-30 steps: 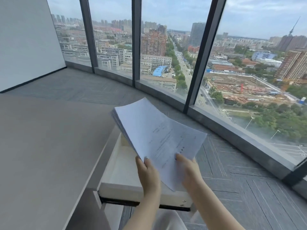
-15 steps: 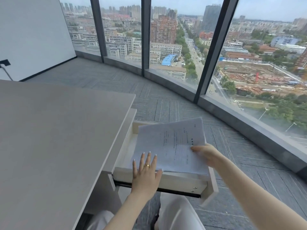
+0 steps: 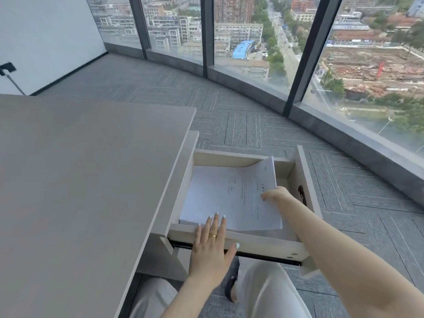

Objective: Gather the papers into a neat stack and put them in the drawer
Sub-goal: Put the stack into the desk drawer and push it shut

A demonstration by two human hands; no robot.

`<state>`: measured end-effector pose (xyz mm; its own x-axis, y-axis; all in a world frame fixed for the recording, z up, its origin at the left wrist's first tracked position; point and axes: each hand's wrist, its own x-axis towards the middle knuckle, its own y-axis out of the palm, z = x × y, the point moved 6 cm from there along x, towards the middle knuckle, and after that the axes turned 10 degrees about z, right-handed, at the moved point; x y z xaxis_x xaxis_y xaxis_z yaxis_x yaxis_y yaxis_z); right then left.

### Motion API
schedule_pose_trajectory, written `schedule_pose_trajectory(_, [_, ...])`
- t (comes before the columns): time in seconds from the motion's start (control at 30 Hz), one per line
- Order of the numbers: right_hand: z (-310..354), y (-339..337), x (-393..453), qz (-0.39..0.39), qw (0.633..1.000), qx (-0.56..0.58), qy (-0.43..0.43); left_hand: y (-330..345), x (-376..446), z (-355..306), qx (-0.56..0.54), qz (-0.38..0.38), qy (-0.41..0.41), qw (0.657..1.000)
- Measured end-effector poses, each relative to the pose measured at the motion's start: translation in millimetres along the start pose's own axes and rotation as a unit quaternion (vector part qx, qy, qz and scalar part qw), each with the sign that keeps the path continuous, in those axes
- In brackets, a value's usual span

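A stack of white printed papers [image 3: 224, 198] lies inside the open drawer [image 3: 259, 243] at the desk's right side. The stack's far right corner curls up against the drawer's back wall. My right hand [image 3: 276, 195] is on the stack's right edge with its fingers curled on the sheets. My left hand [image 3: 212, 246], wearing a gold ring, lies flat with fingers spread over the drawer's near side wall, its fingertips touching the near edge of the papers.
The grey-beige desk top [image 3: 80, 180] fills the left. The drawer's front panel [image 3: 307, 180] juts out to the right over grey carpet. Curved floor-to-ceiling windows [image 3: 252, 42] run behind. My legs [image 3: 263, 292] are below the drawer.
The stack went from being held up in both hands down into the drawer. My left hand let go and flattened on the drawer's wall; my right hand stayed on the papers.
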<state>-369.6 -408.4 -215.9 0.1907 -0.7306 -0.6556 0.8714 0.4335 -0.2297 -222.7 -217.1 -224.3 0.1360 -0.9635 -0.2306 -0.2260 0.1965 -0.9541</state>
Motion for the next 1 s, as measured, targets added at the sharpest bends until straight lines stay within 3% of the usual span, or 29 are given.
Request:
schedule_pose_trajectory(0.17, [-18,-1,15,-0.018,0.999,-0.008,0.028,-1,0,0,0.014,-0.043,-0.010,0.999])
schedule_pose_trajectory(0.37, [-31,-3,13,-0.101,0.995,-0.025,0.004,3,0,2,0.012,-0.003,-0.004,1.000])
schedule_pose_trajectory(0.47, [-33,-11,2,-0.100,0.995,-0.025,-0.004,-2,-3,2,0.013,0.023,-0.023,0.999])
schedule_pose_trajectory(0.53, [-29,-16,-12,-0.098,0.994,-0.020,-0.037,-10,-3,-4,0.008,0.022,0.000,1.000])
schedule_pose_trajectory(0.6, [-22,-18,-33,-0.100,0.990,-0.046,-0.092,-11,-4,-6,-0.030,0.071,0.012,0.997])
schedule_pose_trajectory(0.73, [-16,-8,-91,-0.106,0.954,-0.154,-0.233,-15,-7,-7,-0.019,0.109,0.017,0.994])
schedule_pose_trajectory(0.83, [-31,-3,-133,-0.121,0.905,-0.273,-0.302,-33,-13,-11,-0.034,0.104,0.027,0.994])
schedule_pose_trajectory(0.9, [-47,-7,-154,-0.145,0.872,-0.341,-0.320,-59,-17,-18,-0.044,0.063,0.049,0.996])
schedule_pose_trajectory(1.0, [-78,-23,-169,-0.173,0.861,-0.400,-0.262,-106,-27,-22,-0.042,-0.010,0.067,0.997])
